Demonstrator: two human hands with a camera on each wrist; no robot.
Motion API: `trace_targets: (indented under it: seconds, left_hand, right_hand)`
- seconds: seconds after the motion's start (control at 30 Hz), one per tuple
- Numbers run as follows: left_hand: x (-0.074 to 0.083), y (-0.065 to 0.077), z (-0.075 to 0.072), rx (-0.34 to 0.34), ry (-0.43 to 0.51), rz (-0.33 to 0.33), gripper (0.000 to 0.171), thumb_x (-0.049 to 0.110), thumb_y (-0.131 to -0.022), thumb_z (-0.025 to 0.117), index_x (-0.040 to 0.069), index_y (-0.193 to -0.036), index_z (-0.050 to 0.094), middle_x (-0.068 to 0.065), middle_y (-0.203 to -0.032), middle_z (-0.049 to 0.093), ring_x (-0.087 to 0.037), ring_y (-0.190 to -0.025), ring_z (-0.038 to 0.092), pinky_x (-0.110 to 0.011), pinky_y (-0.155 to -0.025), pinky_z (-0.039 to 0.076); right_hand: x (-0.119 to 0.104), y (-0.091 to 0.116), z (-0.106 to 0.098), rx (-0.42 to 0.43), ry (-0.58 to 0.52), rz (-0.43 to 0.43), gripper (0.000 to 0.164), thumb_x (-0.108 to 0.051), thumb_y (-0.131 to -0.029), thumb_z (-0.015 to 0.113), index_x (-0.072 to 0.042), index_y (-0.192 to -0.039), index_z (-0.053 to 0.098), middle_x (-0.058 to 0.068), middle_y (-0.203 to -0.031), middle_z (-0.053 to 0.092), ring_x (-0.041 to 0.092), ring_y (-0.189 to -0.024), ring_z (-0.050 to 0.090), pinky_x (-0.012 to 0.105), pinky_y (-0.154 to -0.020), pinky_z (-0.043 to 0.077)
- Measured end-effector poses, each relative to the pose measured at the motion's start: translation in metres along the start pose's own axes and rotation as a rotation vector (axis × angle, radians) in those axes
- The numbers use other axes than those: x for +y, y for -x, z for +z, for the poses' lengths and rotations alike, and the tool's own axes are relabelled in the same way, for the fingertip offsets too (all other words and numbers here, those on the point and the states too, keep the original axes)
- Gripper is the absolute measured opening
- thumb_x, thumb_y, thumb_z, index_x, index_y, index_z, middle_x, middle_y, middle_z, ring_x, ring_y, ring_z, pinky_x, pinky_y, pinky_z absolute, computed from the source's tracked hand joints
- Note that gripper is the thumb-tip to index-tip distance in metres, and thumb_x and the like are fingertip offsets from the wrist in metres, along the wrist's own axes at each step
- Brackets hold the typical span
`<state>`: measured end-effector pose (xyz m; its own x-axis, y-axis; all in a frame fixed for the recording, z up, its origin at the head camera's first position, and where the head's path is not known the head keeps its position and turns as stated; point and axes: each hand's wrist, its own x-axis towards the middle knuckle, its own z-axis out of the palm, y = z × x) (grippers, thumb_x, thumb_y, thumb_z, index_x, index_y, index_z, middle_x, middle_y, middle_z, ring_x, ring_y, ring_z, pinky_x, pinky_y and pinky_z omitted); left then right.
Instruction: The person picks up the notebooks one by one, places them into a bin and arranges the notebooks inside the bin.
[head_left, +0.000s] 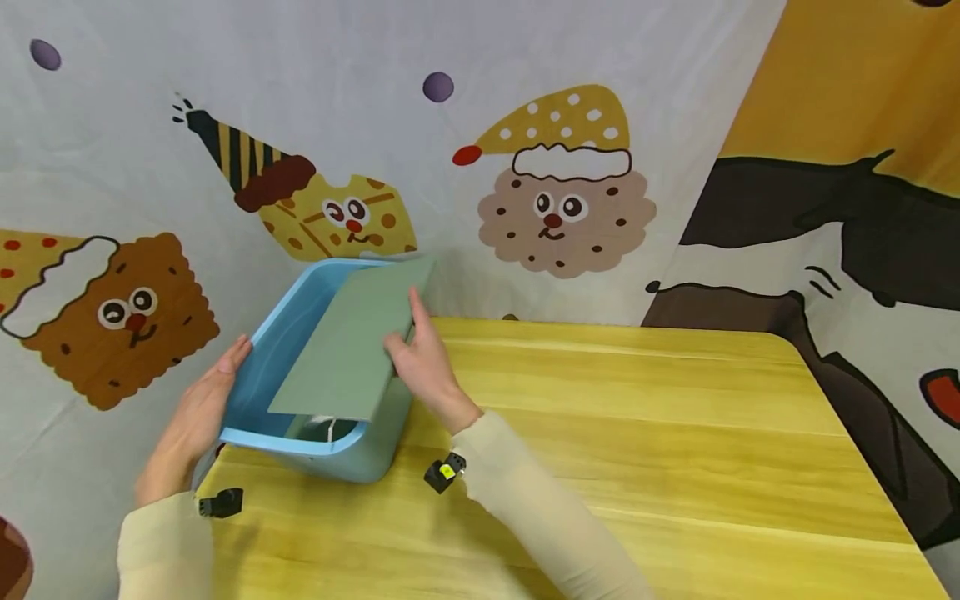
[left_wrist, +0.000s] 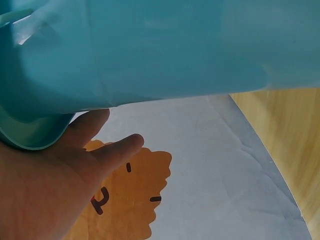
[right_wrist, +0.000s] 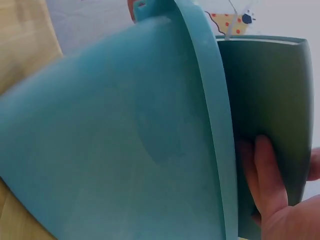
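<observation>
A light-blue plastic tub [head_left: 255,387] stands tilted near the table's left end. My left hand [head_left: 197,408] lies against the outside of its left rim, its visible fingers fairly straight; the left wrist view shows the hand [left_wrist: 55,180] below the rim, its thumb not seen. My right hand [head_left: 427,358] grips the right edge of a flat grey-green panel [head_left: 348,342], which slants across the tub's opening. In the right wrist view, fingers [right_wrist: 270,170] press one face of the panel. A thin white strip [head_left: 331,429] shows under its near edge. The panel hides much of the tub's inside.
The yellow wood-grain table [head_left: 637,450] extends right of the tub. Behind it hangs a cloth [head_left: 450,208] printed with cartoon biscuits and cheese. Small black devices [head_left: 442,473] are worn at both wrists.
</observation>
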<state>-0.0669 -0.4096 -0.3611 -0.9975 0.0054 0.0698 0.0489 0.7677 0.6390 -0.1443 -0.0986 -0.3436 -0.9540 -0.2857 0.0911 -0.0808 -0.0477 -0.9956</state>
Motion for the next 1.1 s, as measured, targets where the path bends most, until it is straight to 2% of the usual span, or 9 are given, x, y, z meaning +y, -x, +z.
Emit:
trace_targets:
  seconds: [0.07, 0.2, 0.5, 0.63, 0.73, 0.87, 0.9, 0.97, 1.1]
  left_hand:
    - [0.0, 0.001, 0.001, 0.002, -0.001, 0.005, 0.056, 0.036, -0.115, 0.01, 0.018, -0.168, 0.011, -0.013, -0.173, 0.003, -0.058, -0.152, 0.004, -0.084, -0.11, 0.001]
    - [0.0, 0.001, 0.002, 0.011, -0.004, 0.01, 0.056, 0.035, -0.115, 0.012, 0.018, -0.168, 0.012, -0.014, -0.173, 0.004, -0.058, -0.152, 0.004, -0.083, -0.111, 0.001]
    - [0.0, -0.001, 0.005, 0.015, -0.01, 0.028, 0.056, 0.034, -0.115, 0.013, 0.014, -0.167, 0.013, -0.017, -0.172, 0.005, -0.056, -0.153, 0.003, -0.08, -0.113, -0.001]
    - [0.001, -0.003, 0.006, 0.022, -0.011, 0.035, 0.056, 0.034, -0.115, 0.013, 0.012, -0.167, 0.014, -0.016, -0.172, 0.006, -0.055, -0.153, 0.004, -0.078, -0.115, -0.001]
    - [0.0, -0.003, 0.006, 0.019, -0.016, 0.035, 0.056, 0.034, -0.115, 0.013, 0.011, -0.167, 0.015, -0.018, -0.172, 0.007, -0.056, -0.153, 0.005, -0.079, -0.114, 0.0]
    - [0.0, -0.003, 0.007, 0.011, -0.003, 0.028, 0.056, 0.034, -0.115, 0.014, 0.012, -0.167, 0.014, -0.02, -0.172, 0.007, -0.057, -0.152, 0.006, -0.079, -0.114, 0.001]
    - [0.0, -0.002, 0.007, 0.012, -0.001, 0.024, 0.056, 0.034, -0.115, 0.015, 0.013, -0.167, 0.013, -0.02, -0.172, 0.007, -0.057, -0.152, 0.006, -0.08, -0.114, 0.001]
    - [0.0, -0.001, 0.006, 0.011, 0.003, 0.015, 0.056, 0.035, -0.115, 0.016, 0.014, -0.167, 0.012, -0.018, -0.172, 0.006, -0.057, -0.152, 0.005, -0.08, -0.113, 0.001]
    - [0.0, 0.0, 0.002, 0.018, -0.014, 0.007, 0.057, 0.035, -0.115, 0.018, 0.015, -0.167, 0.011, -0.017, -0.172, 0.005, -0.058, -0.152, 0.004, -0.081, -0.112, 0.001]
  right_hand:
    - [-0.001, 0.001, 0.005, -0.021, 0.053, -0.003, 0.08, -0.009, -0.1, 0.055, -0.018, -0.168, 0.014, -0.002, -0.172, 0.017, 0.016, -0.105, 0.06, 0.033, -0.105, 0.043]
    - [-0.001, 0.001, 0.016, -0.034, 0.142, -0.031, 0.076, -0.012, -0.101, 0.06, -0.014, -0.167, 0.022, 0.005, -0.169, 0.029, 0.02, -0.15, 0.035, 0.039, -0.119, 0.037]
    - [0.0, -0.006, 0.036, -0.017, 0.297, -0.008, 0.073, -0.014, -0.102, 0.061, -0.007, -0.165, 0.025, 0.013, -0.162, 0.041, 0.022, -0.144, 0.045, 0.036, -0.116, 0.04]
    - [-0.002, -0.007, 0.035, -0.048, 0.37, 0.0, 0.072, -0.014, -0.102, 0.059, -0.004, -0.164, 0.025, 0.016, -0.151, 0.055, 0.017, -0.109, 0.063, 0.03, -0.096, 0.053]
    - [-0.005, -0.004, 0.031, -0.112, 0.418, -0.029, 0.067, -0.01, -0.102, 0.055, -0.003, -0.163, 0.028, 0.017, -0.155, 0.049, 0.023, -0.086, 0.062, 0.025, -0.074, 0.052]
    - [-0.008, 0.005, 0.022, -0.169, 0.418, -0.094, 0.063, -0.007, -0.103, 0.051, -0.008, -0.163, 0.031, 0.011, -0.17, 0.023, 0.021, -0.123, 0.064, 0.023, -0.056, 0.041]
    - [-0.009, 0.008, 0.02, -0.177, 0.402, -0.106, 0.063, -0.007, -0.104, 0.051, -0.01, -0.163, 0.031, 0.009, -0.172, 0.019, 0.023, -0.118, 0.067, 0.026, -0.052, 0.038]
    - [-0.008, 0.015, 0.014, -0.17, 0.408, -0.128, 0.063, -0.013, -0.105, 0.053, -0.014, -0.164, 0.032, 0.003, -0.172, 0.017, 0.021, -0.145, 0.046, 0.024, -0.066, 0.046]
    - [-0.002, 0.027, 0.0, -0.177, 0.391, -0.165, 0.064, -0.025, -0.105, 0.055, -0.019, -0.164, 0.031, -0.002, -0.172, 0.015, 0.021, -0.152, 0.033, 0.04, -0.109, 0.046]
